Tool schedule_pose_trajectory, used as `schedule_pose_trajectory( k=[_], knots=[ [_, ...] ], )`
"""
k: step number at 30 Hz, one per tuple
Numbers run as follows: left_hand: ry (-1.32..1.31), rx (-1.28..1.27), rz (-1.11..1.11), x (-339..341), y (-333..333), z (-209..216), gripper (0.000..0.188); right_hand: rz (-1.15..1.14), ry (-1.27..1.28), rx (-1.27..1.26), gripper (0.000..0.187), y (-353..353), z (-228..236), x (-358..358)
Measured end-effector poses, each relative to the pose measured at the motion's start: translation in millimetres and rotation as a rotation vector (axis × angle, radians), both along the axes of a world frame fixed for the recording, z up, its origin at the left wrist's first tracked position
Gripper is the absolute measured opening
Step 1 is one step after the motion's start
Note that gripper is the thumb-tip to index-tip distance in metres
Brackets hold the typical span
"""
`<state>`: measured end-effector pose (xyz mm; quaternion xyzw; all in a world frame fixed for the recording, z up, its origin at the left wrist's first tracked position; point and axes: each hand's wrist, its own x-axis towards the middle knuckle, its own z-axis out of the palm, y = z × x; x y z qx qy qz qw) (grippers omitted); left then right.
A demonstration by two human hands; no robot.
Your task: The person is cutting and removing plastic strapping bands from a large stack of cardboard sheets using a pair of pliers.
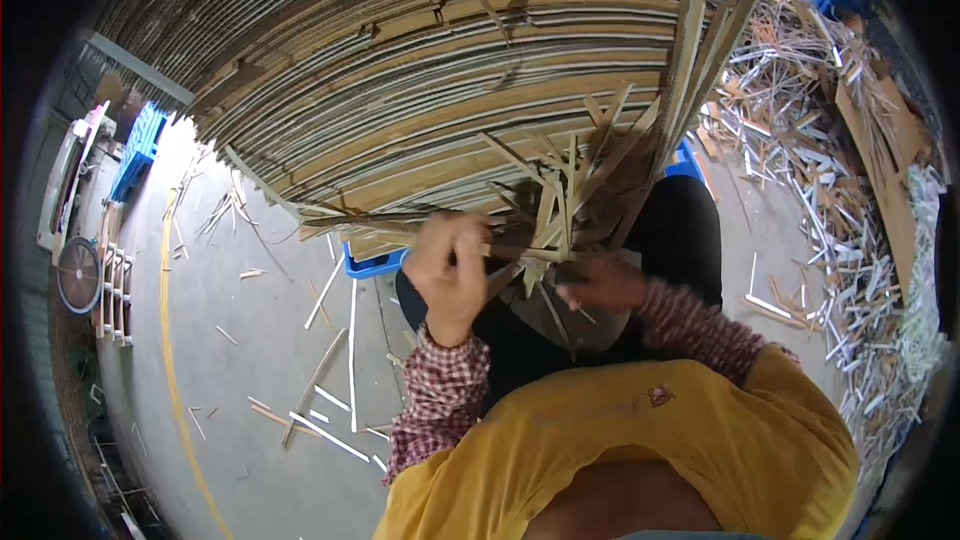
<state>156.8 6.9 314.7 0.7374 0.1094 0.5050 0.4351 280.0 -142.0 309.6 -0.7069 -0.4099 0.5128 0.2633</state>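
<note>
A tall stack of cardboard sheets (400, 110) with layered edges fills the space in front of me. My left hand (448, 265) is raised at its near edge, fingers curled and blurred by motion; a brown strip runs close beside the fingers, and what they hold is hidden. My right hand (605, 282) is low over my lap, smeared by motion, right by a bunch of narrow cardboard strips (555, 205) that stick up at angles. Whether it grips one of them does not show.
A blue pallet (375, 262) lies under the stack. Loose white and brown strips (325, 425) are scattered over the grey floor at left, near a yellow line (168, 310). A large heap of cardboard offcuts (800, 130) is piled at right.
</note>
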Motion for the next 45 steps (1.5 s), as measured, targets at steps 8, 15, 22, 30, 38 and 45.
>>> schedule_pose_trajectory(
  k=[8, 15, 22, 30, 38, 45],
  knots=[
    [-0.057, -0.077, -0.141, 85.8, 32.9, 23.3, 0.032, -0.052, -0.242, 0.846, 0.040, 87.0, 39.3, 113.5],
    [0.023, -0.155, -0.312, 100.7, 31.5, 31.2, 0.052, -0.273, 0.055, 0.570, 0.038, 105.1, 80.9, 88.6],
    [-0.056, -0.164, -0.264, 111.8, 38.2, 19.9, 0.043, -0.356, 0.015, 0.594, 0.039, 119.0, 66.7, 93.7],
    [0.174, 0.338, 0.202, 60.9, 23.1, 25.5, 0.031, -0.450, -0.171, 0.725, 0.020, 61.9, 6.6, 37.1],
    [0.169, -0.348, -0.359, 82.1, 17.2, -31.0, 0.045, 0.106, -0.347, 0.625, 0.036, -18.0, -34.1, 45.3],
    [-0.080, -0.284, -0.227, 92.6, 35.0, -19.1, 0.049, -0.165, -0.177, 0.589, 0.030, 83.9, 36.6, 102.1]
  ],
)
